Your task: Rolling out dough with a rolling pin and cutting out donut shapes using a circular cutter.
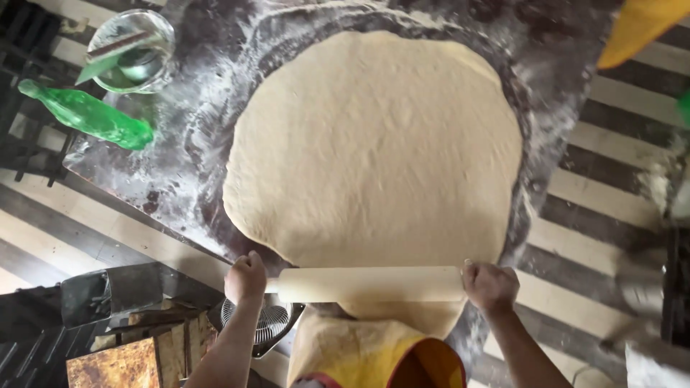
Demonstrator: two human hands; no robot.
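Pale dough sheet (374,144) spread across floured dark table (187,151) | left hand (246,277), right hand (490,286) each closed on rolling pin (368,284) at near edge | risk: overhanging dough may tear under uneven pressure.

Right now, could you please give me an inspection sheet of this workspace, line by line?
Surface: dark floured table, streaked white around the dough.
Job's things: a large round sheet of pale dough covers most of the table; its near edge hangs over the table edge. A wooden rolling pin lies across that near edge.
Clutter: a green plastic bottle lying on its side and a glass bowl, both at the far left corner.
Hands: left hand grips the pin's left end, right hand its right end.
Cables: nothing seen.
Surroundings: striped floor, a small fan below the table, a yellow apron.
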